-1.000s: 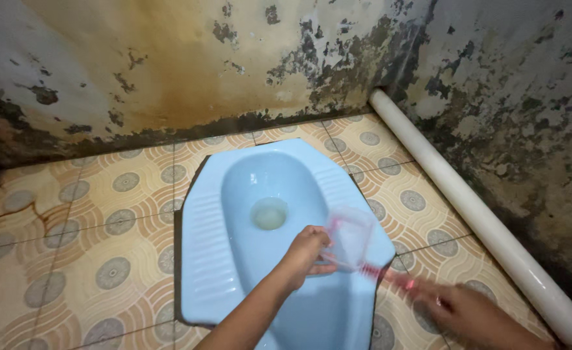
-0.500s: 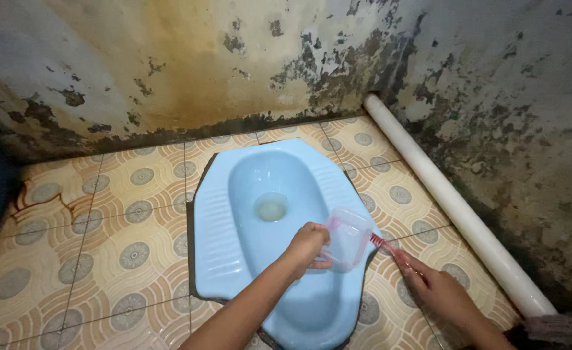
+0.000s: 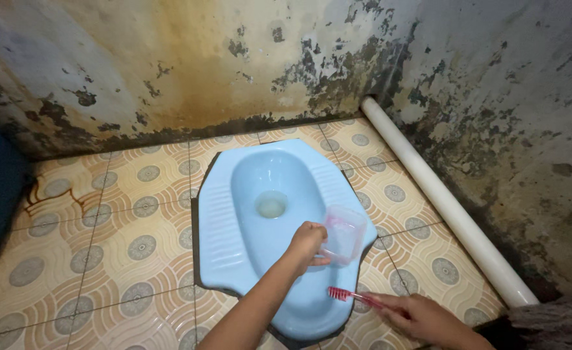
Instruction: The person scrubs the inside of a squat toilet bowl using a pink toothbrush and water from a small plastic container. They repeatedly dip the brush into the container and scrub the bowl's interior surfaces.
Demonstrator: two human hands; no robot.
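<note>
The left hand [image 3: 306, 241] had its fingers curled tight round the pink handle of a clear plastic scoop [image 3: 344, 233], held tilted over the right side of the pale blue squat toilet [image 3: 234, 220]. The right hand [image 3: 419, 315] pinched the handle of a pink toothbrush [image 3: 354, 297] narrowly, its bristles touching the pan's right rear rim. Patterned floor tiles [image 3: 104, 227] lay around, with a white pipe [image 3: 441, 201] along the stained wall [image 3: 493, 97].

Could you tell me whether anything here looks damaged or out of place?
Yes: the walls are badly stained, brown and black with peeling patches, darkest along the floor joint. The left hand holds a clear cup and the right hand a red brush over the blue squat toilet.
</note>
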